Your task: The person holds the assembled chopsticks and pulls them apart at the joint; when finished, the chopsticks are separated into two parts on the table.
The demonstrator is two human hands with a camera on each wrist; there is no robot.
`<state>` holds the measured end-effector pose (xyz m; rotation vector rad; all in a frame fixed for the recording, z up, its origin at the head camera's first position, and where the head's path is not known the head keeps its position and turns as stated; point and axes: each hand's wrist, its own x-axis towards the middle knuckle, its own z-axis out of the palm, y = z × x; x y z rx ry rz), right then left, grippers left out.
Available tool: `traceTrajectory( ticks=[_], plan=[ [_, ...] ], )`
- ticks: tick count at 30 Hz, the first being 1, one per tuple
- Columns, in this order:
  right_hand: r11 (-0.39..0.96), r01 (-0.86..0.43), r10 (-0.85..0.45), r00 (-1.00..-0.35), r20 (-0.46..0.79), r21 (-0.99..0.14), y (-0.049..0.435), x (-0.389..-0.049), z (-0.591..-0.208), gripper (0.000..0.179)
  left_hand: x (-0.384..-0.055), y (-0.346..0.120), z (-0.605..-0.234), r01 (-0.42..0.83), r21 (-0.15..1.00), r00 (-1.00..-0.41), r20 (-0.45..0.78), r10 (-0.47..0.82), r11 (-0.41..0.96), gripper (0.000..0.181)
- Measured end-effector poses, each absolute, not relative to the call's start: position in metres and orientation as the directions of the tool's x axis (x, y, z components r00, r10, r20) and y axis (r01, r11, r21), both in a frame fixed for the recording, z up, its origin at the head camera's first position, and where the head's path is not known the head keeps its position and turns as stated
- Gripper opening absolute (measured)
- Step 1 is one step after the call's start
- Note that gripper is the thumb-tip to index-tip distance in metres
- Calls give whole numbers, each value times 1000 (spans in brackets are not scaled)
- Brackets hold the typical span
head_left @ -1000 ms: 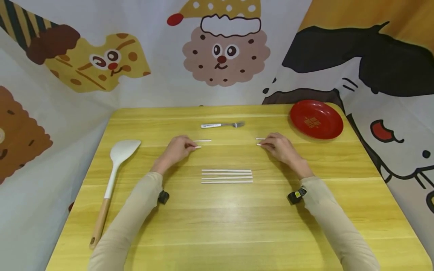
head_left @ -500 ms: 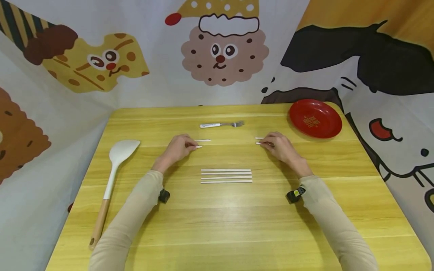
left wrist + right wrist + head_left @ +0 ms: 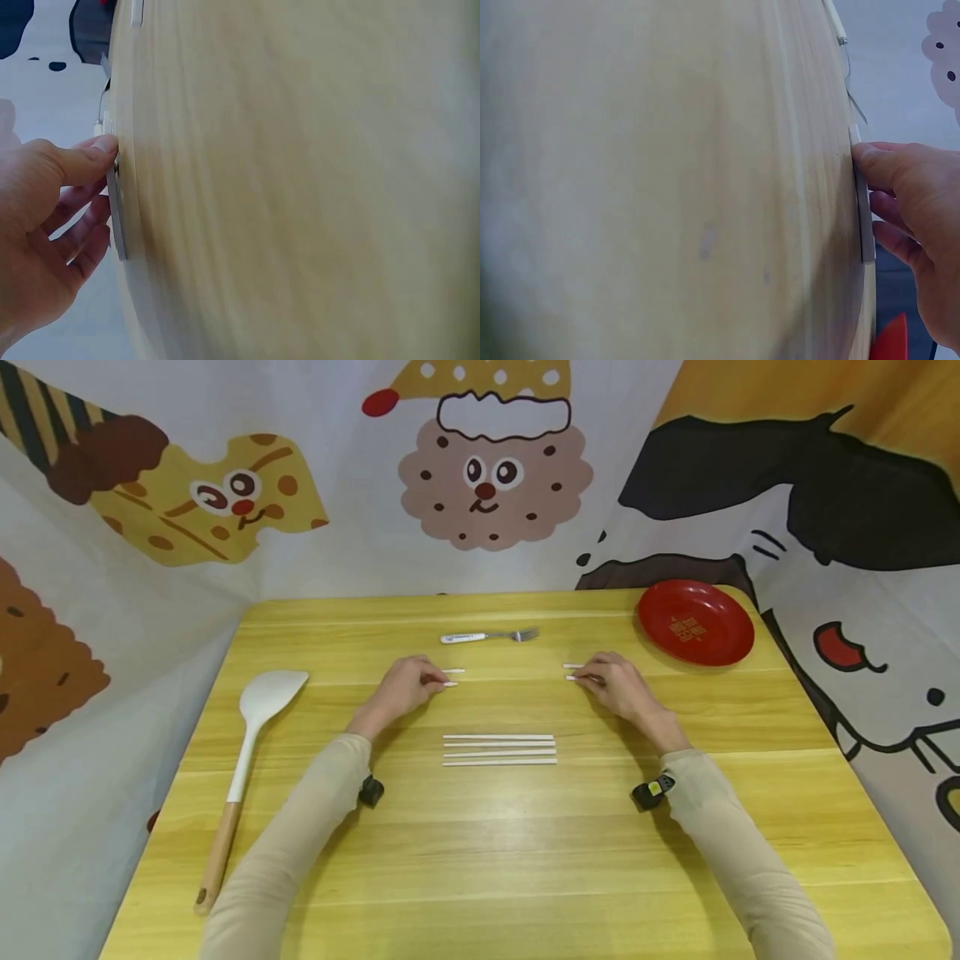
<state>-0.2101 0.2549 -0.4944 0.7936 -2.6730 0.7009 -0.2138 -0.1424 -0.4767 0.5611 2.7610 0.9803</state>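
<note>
Table [image 3: 495, 868]: yellow wood grain, seen whole to its far edge in the head view.
Left hand [image 3: 408, 687]: grasping; thumb and fingers pinch a near left stick [image 3: 118, 221], white, its tip projecting rightward past the fingertips.
Far left stick [image 3: 454, 671]: white, just beyond the pinched one, partly hidden behind the fingers; cannot tell whether it is also held.
Right hand [image 3: 617, 685]: grasping; thumb and fingers pinch a near right stick [image 3: 865, 221], pale, tip projecting leftward, toward the left hand.
Far right stick [image 3: 572, 666]: white, end visible just beyond the fingers; cannot tell whether it is touched.
Gap: the two hands well apart, their sticks' tips facing each other across bare wood.
Four white sticks [image 3: 498, 737]: lying side by side, left to right, between the forearms and nearer the person than the hands; no hand touches them.
Fork [image 3: 463, 637]: white handle, metal tines pointing right, beyond the hands near the far edge.
Plate [image 3: 723, 635]: red, gold characters, far right corner.
Spatula [image 3: 242, 768]: white head, wooden handle, left side, handle end near the left sleeve [image 3: 292, 843].
Curtain [image 3: 348, 527]: white, printed with cartoon food, behind the table.
</note>
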Motion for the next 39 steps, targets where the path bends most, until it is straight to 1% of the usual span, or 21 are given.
traceTrajectory(
  ticks=[8,17,29,39],
  plan=[
    [734,-562,-439,-821,366,-381,256,-210,-495,11,-218,-137,-483,295,625,-923,-7,384,722,14],
    [729,-573,-442,-812,382,-375,255,-211,-495,11,-219,-130,-484,319,625,-916,12,400,713,14],
    [740,-549,-433,-831,351,-388,256,-209,-494,13,-215,-127,-482,309,631,-921,11,390,712,14],
    [749,-549,-446,-832,329,-372,255,-210,-491,12,-215,-129,-482,302,619,-928,15,373,725,13]
  ],
)
